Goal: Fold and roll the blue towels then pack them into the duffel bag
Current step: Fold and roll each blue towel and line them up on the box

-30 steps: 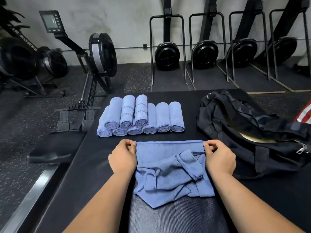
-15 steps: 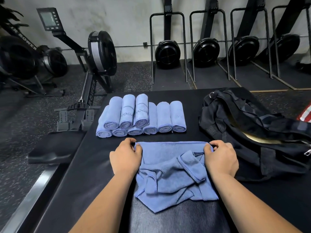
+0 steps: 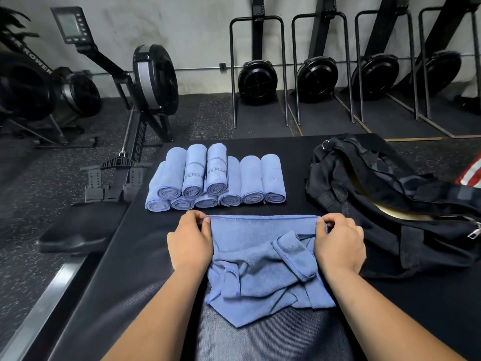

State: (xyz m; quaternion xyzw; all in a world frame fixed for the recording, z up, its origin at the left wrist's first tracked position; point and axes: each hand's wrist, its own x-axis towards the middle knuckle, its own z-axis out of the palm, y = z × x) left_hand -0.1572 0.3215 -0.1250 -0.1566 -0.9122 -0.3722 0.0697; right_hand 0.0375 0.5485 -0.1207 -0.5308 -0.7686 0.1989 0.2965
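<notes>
A crumpled blue towel [image 3: 263, 267] lies on the black mat [image 3: 125, 269] in front of me. My left hand [image 3: 191, 241] pinches its far left corner and my right hand [image 3: 339, 243] pinches its far right corner, so the far edge is stretched straight between them. The towel's near part is bunched and folded over itself. Behind it, several rolled blue towels [image 3: 216, 178] are stacked in two layers. A black duffel bag [image 3: 390, 201] lies to the right with its zip open, close beside my right hand.
A black rowing machine [image 3: 145, 100] stands on the floor at the left, its seat [image 3: 78, 227] beside the mat. More rowers stand upright against the back wall [image 3: 320, 71]. A red and white striped thing [image 3: 471, 173] shows at the right edge.
Both hands have shifted slightly away from me with the towel's far corners, and the far edge is pulled a little straighter. The rolled towels and the bag have not moved.
</notes>
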